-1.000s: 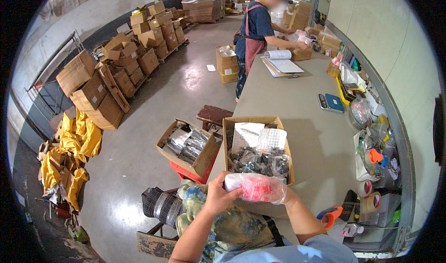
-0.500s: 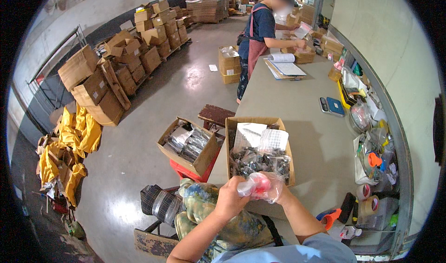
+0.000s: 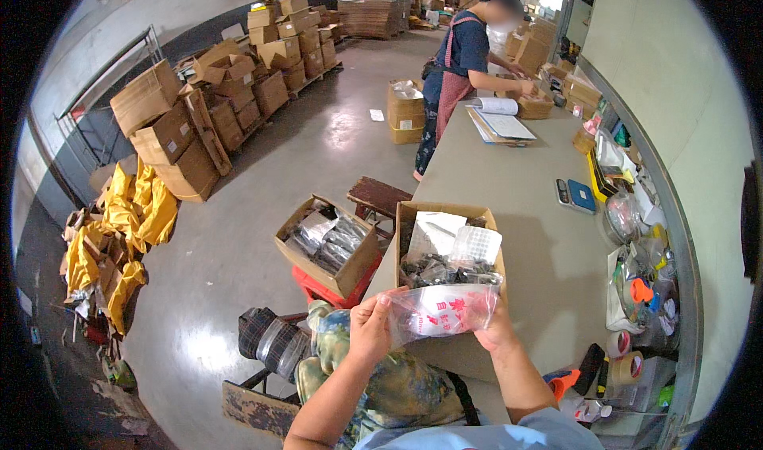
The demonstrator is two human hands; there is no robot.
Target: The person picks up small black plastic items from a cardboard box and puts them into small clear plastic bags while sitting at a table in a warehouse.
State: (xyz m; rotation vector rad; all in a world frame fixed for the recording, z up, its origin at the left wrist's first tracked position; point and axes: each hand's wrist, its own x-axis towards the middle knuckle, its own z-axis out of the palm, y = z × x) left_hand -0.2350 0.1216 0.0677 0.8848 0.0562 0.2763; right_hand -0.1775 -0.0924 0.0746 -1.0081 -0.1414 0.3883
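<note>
Warehouse floor of polished grey concrete ran along a long grey counter (image 3: 540, 211) set against the right-hand wall. At the counter's near edge both hands held up a clear plastic bag (image 3: 441, 311) printed in red, stretched flat between them just in front of an open cardboard box (image 3: 413, 223). The left hand (image 3: 372, 327) pinched the bag's left end between thumb and fingers; the right hand (image 3: 494, 331) gripped the right end, its fingers mostly hidden behind the plastic. Inside the box lay dark small parts in clear bags, with white sheets on top of them. Off the counter's edge to the left, a second open box (image 3: 327, 243) of bagged parts sat on a red crate (image 3: 318, 285), beside a dark wooden stool (image 3: 380, 197). A camouflage-patterned cushion or bundle (image 3: 397, 386) lay below the forearms. Along the counter's right edge sat tape rolls (image 3: 628, 366), an orange-handled tool (image 3: 563, 382) and clear bags of oddments. Midway along lay a blue calculator-like device (image 3: 582, 196). At the far end another person (image 3: 465, 60) in an apron stood over papers (image 3: 501, 120). Stacked cardboard boxes (image 3: 230, 92) lined the left wall, with yellow sheeting (image 3: 131, 219) crumpled nearby.
</note>
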